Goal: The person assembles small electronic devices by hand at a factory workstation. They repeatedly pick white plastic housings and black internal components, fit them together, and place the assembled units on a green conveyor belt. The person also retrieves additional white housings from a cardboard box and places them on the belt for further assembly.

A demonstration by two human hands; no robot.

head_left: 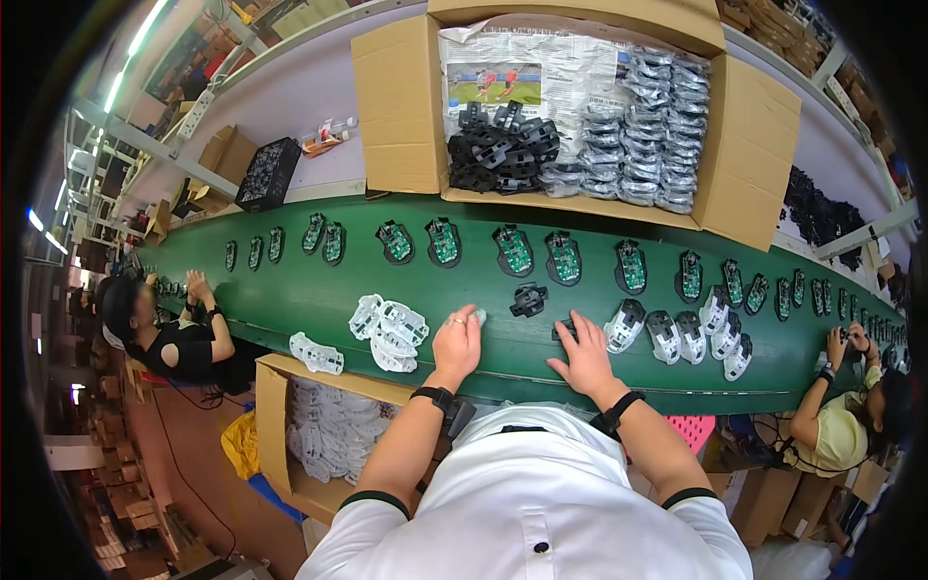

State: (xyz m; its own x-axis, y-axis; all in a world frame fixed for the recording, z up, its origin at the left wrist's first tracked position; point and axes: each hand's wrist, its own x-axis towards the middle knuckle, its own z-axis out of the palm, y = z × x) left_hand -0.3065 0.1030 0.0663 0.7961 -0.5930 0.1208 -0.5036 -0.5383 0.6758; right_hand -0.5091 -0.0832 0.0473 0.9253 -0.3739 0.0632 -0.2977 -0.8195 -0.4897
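My left hand (457, 344) is curled closed above the green belt, with a small pale piece (480, 315) at its fingertips, too small to name. Fingers stretched out, my right hand (586, 356) touches a small black plastic part (565, 331) on the belt. Another black plastic part (529, 300) lies between and beyond my hands. White mouse shells (394, 333) are heaped to the left, with one shell (316, 354) apart from them. To the right, several white shells carry black inserts (664, 336). Mouse bases with green circuit boards (512, 251) form a row beyond.
Across the belt (464, 372), an open carton (401, 145) holds black parts (503, 150) and bagged parts (667, 126). A box of white shells (338, 430) stands below my left side. Co-workers sit at the far left (184, 338) and far right (841, 425).
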